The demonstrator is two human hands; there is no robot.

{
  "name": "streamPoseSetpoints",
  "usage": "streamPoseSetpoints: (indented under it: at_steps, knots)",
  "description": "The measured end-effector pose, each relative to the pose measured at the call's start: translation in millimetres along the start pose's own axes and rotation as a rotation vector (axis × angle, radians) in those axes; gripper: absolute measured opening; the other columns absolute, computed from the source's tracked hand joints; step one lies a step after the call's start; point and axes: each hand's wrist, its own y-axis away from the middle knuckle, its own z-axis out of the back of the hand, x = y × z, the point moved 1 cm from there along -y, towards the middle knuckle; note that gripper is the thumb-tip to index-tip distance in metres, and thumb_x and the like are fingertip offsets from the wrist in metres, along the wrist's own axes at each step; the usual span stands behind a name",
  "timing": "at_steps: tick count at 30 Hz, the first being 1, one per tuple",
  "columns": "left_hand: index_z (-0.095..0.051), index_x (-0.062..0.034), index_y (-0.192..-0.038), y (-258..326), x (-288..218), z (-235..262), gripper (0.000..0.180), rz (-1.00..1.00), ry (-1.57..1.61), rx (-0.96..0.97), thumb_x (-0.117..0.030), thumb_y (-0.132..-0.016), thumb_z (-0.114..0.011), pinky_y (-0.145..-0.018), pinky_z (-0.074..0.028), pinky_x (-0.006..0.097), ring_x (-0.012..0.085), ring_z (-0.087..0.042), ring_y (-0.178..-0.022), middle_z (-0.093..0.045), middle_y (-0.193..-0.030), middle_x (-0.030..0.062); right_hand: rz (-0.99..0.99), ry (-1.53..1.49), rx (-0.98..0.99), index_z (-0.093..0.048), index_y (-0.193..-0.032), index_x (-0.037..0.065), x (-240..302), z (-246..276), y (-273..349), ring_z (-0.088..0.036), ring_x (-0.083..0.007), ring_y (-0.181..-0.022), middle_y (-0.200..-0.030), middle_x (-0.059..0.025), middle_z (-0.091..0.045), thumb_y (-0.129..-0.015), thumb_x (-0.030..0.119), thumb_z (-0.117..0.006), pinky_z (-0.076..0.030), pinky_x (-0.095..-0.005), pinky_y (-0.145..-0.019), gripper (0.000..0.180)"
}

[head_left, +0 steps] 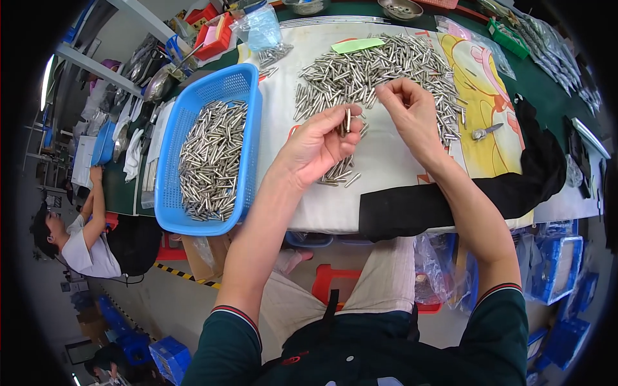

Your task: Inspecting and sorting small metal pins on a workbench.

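My left hand (318, 145) is closed in a pinch on a small metal pin (348, 121), which stands nearly upright between thumb and fingers. To its right, my right hand (412, 116) is held with thumb and fingers curled together at the near edge of a wide pile of metal pins (399, 61). Whether anything is between those fingertips is hidden. A few loose pins (341, 172) lie on the white sheet just below my left hand. Left of my left forearm stands a blue plastic basket (252, 138), partly filled with similar pins (212, 157).
A light green slip (357, 45) lies on the pile. At right are a small tool with a blade (487, 131) and a black cloth (412, 209) along the table's near edge. Red bins (215, 35) stand at the far left. Another person (84, 238) works at the left.
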Motion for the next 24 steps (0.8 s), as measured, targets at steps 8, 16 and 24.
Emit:
streamPoseSetpoints:
  at_steps: [8, 16, 24]
  knots:
    - [-0.055, -0.0008, -0.095, 106.1, -46.8, -42.5, 0.013, -0.773, -1.618, -0.556, -0.008, -0.093, -0.044, -0.055, -0.039, 0.028, 0.0160, -0.050, -0.061, -0.055, -0.075, 0.0071, 0.061, 0.130, 0.171, -0.058, -0.071, 0.000, -2.5, -0.7, 2.7, -0.034, -0.0038, -0.051, -0.053, 0.0052, -0.039, -0.078, 0.016, -0.064, -0.030, -0.0220, -0.047, 0.018]
    - [-0.055, 0.0005, -0.109, 135.1, -80.2, -6.2, 0.027, -0.857, -2.179, -0.967, -0.013, -0.086, -0.057, -0.085, -0.042, 0.040, 0.0328, -0.054, -0.101, -0.052, -0.114, 0.0181, 0.301, 0.594, 0.482, -0.061, -0.078, 0.003, 3.0, -0.9, 8.4, -0.057, -0.0263, -0.087, -0.082, -0.0105, -0.057, -0.069, 0.016, -0.063, -0.046, -0.0379, -0.075, 0.015]
    - [-0.062, -0.0003, -0.098, 108.0, -31.2, -45.3, 0.025, -1.175, -1.883, -0.551, 0.002, -0.073, -0.065, -0.081, -0.046, 0.035, 0.0265, -0.057, -0.096, -0.055, -0.109, 0.0127, 0.407, 0.678, 0.553, -0.059, -0.085, 0.002, -3.1, 2.8, 9.3, -0.056, -0.0259, -0.083, -0.083, -0.0105, -0.056, -0.069, 0.013, -0.065, -0.046, -0.0346, -0.074, 0.020]
